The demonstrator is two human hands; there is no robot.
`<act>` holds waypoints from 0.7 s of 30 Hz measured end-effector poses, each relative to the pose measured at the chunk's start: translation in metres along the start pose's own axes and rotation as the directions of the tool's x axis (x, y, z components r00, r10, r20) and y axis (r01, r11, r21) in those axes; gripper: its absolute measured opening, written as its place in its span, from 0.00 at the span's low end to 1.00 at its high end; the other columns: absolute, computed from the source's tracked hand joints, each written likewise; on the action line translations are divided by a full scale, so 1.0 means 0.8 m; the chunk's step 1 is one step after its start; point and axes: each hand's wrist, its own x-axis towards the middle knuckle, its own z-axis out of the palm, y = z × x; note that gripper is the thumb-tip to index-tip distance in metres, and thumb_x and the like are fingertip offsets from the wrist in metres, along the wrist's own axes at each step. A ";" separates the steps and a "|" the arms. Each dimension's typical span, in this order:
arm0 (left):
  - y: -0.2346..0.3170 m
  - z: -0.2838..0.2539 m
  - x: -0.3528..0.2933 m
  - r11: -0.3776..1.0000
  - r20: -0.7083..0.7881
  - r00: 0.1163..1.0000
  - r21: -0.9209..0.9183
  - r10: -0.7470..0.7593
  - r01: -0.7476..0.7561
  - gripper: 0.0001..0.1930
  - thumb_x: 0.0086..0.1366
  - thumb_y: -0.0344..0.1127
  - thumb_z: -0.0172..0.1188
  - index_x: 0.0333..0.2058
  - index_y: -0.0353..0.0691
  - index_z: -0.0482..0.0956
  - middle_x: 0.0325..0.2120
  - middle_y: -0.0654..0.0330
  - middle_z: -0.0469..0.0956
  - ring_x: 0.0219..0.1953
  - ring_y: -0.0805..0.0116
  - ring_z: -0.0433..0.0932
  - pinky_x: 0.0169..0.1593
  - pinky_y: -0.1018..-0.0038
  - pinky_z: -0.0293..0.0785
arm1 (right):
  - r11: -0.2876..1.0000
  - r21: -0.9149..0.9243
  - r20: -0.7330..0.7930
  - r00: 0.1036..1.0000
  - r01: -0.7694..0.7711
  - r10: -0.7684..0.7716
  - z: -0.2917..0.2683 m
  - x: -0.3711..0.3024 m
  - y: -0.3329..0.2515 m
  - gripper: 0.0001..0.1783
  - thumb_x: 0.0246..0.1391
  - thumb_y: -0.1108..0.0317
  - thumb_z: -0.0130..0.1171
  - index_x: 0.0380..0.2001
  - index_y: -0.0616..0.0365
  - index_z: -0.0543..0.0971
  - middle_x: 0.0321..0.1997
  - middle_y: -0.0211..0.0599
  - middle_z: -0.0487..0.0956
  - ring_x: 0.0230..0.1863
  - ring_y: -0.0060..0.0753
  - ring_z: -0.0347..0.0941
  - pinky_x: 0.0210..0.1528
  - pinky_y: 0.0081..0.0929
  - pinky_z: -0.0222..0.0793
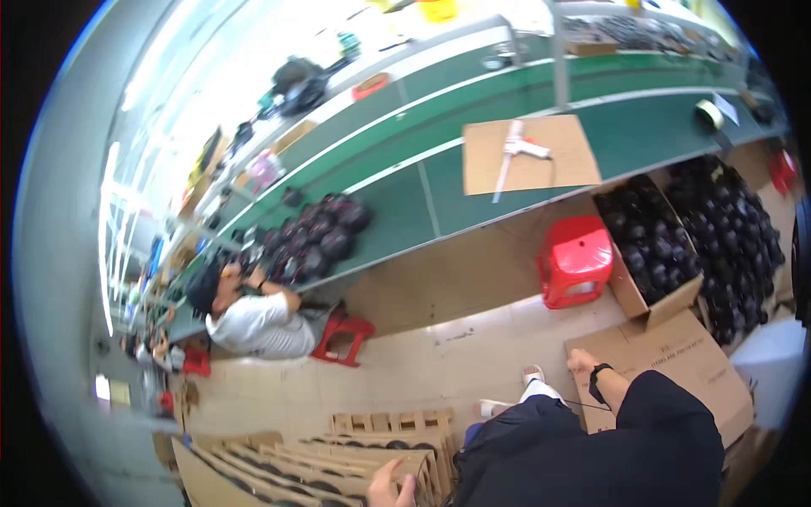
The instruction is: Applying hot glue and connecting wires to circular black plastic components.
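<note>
- Red stool (583, 249): three o'clock;
- brown carton (684, 376): four o'clock; right hand (581, 362) over it, fingers curled, contents cannot be told;
- cardboard dividers (338, 460): seven o'clock; left hand (387, 488) beside, thumb apart, grip cannot be told

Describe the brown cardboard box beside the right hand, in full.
The brown cardboard box looks like corrugated board, with broad flat panels, straight edges and dark printing on its upper face. That face looks closed where it shows. It sits at the lower right, just below an open carton, one flap of which reaches its upper edge. The right hand is over its upper left corner; whether it touches is unclear. A dark sleeve hides much of the lower part.
</note>
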 end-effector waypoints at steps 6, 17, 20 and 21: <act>-0.325 0.181 0.251 0.847 0.369 0.836 -0.190 -0.407 0.496 0.20 0.65 0.39 0.59 0.52 0.35 0.72 0.38 0.55 0.80 0.37 0.67 0.79 0.37 0.72 0.78 | 0.890 0.372 -0.109 0.965 0.264 -0.240 -0.032 0.003 -0.034 0.14 0.48 0.67 0.51 0.34 0.61 0.81 0.25 0.40 0.82 0.26 0.34 0.79 0.30 0.33 0.75; -0.156 0.202 0.610 0.961 0.559 0.829 0.242 -0.024 -0.134 0.20 0.57 0.41 0.59 0.46 0.37 0.78 0.32 0.50 0.82 0.37 0.53 0.82 0.41 0.64 0.79 | 0.838 0.546 -0.038 0.999 0.007 0.016 -0.137 -0.034 -0.058 0.17 0.59 0.65 0.51 0.47 0.63 0.75 0.32 0.39 0.82 0.30 0.29 0.79 0.29 0.27 0.75; -0.093 0.188 0.717 0.771 0.312 0.904 0.482 0.293 -0.416 0.29 0.53 0.44 0.62 0.53 0.40 0.72 0.50 0.44 0.74 0.55 0.46 0.71 0.54 0.58 0.73 | 0.890 0.454 -0.059 0.995 -0.045 0.080 -0.193 -0.008 -0.102 0.16 0.58 0.64 0.51 0.45 0.63 0.77 0.31 0.41 0.83 0.31 0.32 0.80 0.31 0.29 0.76; -0.039 0.186 0.755 0.849 0.290 0.943 0.446 0.163 -0.284 0.36 0.51 0.46 0.66 0.58 0.42 0.65 0.59 0.46 0.63 0.61 0.45 0.61 0.57 0.54 0.69 | 0.902 0.422 -0.112 0.982 -0.093 0.153 -0.207 -0.003 -0.099 0.16 0.58 0.64 0.52 0.43 0.63 0.78 0.31 0.44 0.83 0.32 0.35 0.81 0.33 0.32 0.76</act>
